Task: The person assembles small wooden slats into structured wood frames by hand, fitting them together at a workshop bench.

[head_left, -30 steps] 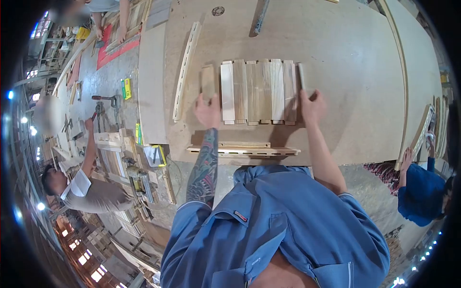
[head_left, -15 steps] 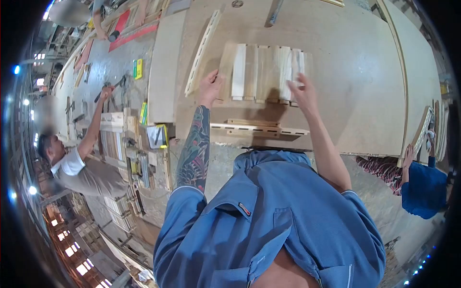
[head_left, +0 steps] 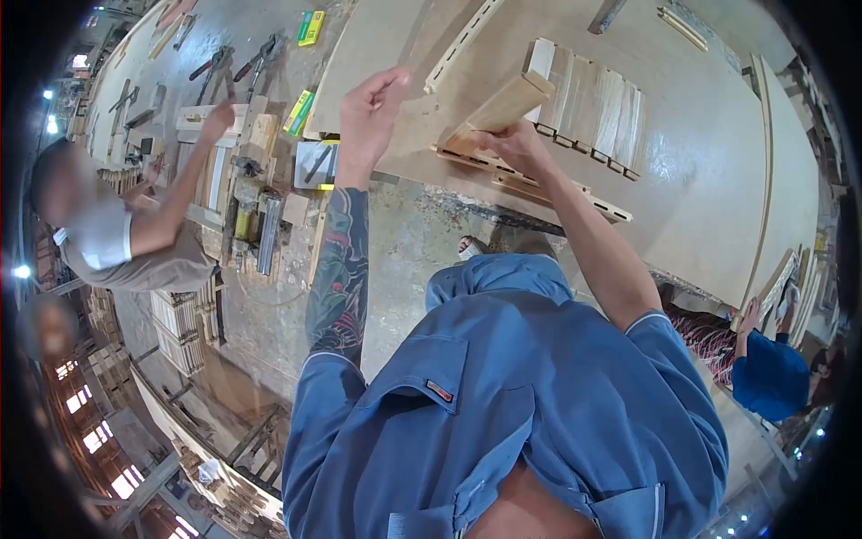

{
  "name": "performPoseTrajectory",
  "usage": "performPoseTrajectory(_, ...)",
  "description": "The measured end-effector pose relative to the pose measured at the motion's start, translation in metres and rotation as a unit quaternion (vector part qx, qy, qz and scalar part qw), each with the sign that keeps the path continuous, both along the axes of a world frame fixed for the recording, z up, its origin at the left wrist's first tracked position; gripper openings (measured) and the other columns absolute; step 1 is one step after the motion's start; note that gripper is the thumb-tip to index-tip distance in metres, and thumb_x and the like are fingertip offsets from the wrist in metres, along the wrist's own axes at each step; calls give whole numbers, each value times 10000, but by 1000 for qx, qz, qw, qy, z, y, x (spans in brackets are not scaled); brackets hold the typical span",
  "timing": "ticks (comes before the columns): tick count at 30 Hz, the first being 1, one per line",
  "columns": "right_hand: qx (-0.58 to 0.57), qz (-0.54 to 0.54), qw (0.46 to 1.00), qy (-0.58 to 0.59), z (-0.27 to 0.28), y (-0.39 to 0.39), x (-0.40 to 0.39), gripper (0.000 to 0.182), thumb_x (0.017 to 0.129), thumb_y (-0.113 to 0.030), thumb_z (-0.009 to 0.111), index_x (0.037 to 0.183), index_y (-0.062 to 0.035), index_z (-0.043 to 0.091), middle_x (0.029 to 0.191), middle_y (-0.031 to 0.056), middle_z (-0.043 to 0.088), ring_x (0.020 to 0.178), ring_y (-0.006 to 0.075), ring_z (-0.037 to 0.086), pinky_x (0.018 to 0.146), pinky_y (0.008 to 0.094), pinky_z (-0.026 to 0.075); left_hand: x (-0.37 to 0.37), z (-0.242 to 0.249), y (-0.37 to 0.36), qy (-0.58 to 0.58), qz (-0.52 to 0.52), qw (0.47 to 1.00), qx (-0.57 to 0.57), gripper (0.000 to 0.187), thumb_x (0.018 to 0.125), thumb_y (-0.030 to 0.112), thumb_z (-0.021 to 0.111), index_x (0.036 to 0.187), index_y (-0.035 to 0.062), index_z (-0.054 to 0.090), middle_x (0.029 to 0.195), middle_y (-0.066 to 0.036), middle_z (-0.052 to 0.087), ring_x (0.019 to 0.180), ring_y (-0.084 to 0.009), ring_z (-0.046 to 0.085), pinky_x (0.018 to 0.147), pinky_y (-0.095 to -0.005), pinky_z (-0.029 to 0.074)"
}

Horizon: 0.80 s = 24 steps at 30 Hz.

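My right hand [head_left: 521, 148] grips a short wooden slat [head_left: 503, 106], tilted above the near edge of the workbench. My left hand [head_left: 373, 112] is raised left of it, fingers curled closed; whatever they may hold is hidden. Beyond my right hand lies a row of pale wooden slats [head_left: 593, 112], side by side on the bench. Partly behind the held slat and my right wrist, a slotted wooden strip [head_left: 609, 207] runs along the near edge. Another slotted strip [head_left: 462, 43] lies at an angle farther back.
At left, a co-worker [head_left: 135, 220] bends over a bench with clamps [head_left: 260, 63], wood pieces and a yellow-green box [head_left: 310, 28]. A second person in blue [head_left: 770, 373] handles strips at right. A metal bar [head_left: 606, 16] lies at the back.
My view has turned left. My right hand has moved from the right end of the row to the left and now holds a slat. My left hand has let go near the row and moved left.
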State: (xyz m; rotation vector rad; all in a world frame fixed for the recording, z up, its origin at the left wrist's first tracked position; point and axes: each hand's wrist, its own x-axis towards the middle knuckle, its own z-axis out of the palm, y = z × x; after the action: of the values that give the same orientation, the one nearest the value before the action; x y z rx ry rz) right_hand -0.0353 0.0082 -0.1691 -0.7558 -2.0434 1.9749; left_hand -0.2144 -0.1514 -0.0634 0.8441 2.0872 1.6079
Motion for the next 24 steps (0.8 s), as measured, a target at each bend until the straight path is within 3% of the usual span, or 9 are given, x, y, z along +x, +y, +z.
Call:
performPoseTrajectory(6, 153, 54, 987, -16, 31, -19, -15, 275, 822, -223, 758, 978, 0, 722, 869, 131, 739, 783, 211, 692, 729, 360, 544, 24, 56, 57, 75, -162, 978, 106, 381, 945, 373, 668, 1121, 40, 721, 887, -50, 723, 785, -118, 629, 719, -288, 510)
performPoseTrajectory(9, 276, 138, 944, -114, 29, -25, -23, 310, 871, -175, 721, 1128, -8, 679, 976, 117, 735, 808, 182, 673, 694, 357, 539, 34, 80, 77, 108, -216, 970, 19, 421, 952, 440, 617, 1085, 58, 735, 862, -110, 714, 786, -204, 672, 714, -348, 527)
performPoseTrajectory(11, 329, 124, 935, -39, 19, -35, -21, 319, 829, -138, 697, 1123, -19, 658, 981, 172, 717, 908, 332, 681, 779, 434, 527, 46, 62, 86, 171, -219, 961, 4, 421, 957, 455, 595, 1027, 66, 739, 844, -128, 704, 786, -254, 674, 701, -380, 526)
performPoseTrajectory(14, 250, 20, 952, 173, -11, -45, -25, 420, 851, -116, 665, 1245, -14, 560, 1184, 213, 637, 1113, 367, 603, 897, 459, 484, 62, 56, 87, 285, -238, 922, -112, 426, 962, 470, 568, 927, 77, 730, 822, -139, 692, 790, -323, 671, 687, -429, 521)
performPoseTrajectory(15, 195, 75, 974, 93, -9, -41, -19, 454, 858, -119, 674, 1265, 6, 516, 1301, 239, 545, 1226, 403, 508, 980, 473, 435, 68, 57, 86, 329, -247, 885, -217, 425, 962, 470, 564, 886, 81, 717, 818, -133, 690, 794, -341, 666, 685, -447, 516)
performPoseTrajectory(18, 166, 112, 974, 106, 24, -6, 0, 457, 871, -148, 676, 1278, -5, 523, 1264, 231, 567, 1210, 399, 521, 1003, 450, 435, 65, 51, 88, 365, -216, 886, -188, 372, 950, 445, 604, 1063, 109, 714, 906, -109, 704, 854, -319, 680, 726, -436, 532)
performPoseTrajectory(19, 98, 175, 980, 6, 40, 27, -6, 592, 877, -309, 688, 1351, -9, 498, 1334, 253, 535, 1275, 441, 473, 1073, 491, 382, 64, 53, 89, 365, -219, 885, -188, 372, 950, 445, 604, 1063, 109, 714, 906, -109, 704, 854, -319, 680, 726, -436, 532)
performPoseTrajectory(21, 436, 94, 866, -227, -31, 72, -7, 708, 898, -420, 633, 1441, -20, 414, 1443, 272, 441, 1349, 503, 379, 1130, 557, 298, 65, 56, 87, 359, -211, 891, -182, 382, 939, 456, 612, 1080, 116, 712, 945, -104, 714, 868, -321, 681, 726, -422, 542)
performPoseTrajectory(24, 518, -21, 815, -259, -81, 56, -33, 767, 912, -452, 591, 1496, -36, 321, 1514, 282, 338, 1381, 554, 294, 1148, 605, 240, 63, 57, 90, 369, -219, 892, -144, 407, 929, 466, 621, 1077, 98, 710, 977, -98, 722, 884, -314, 685, 730, -410, 549)
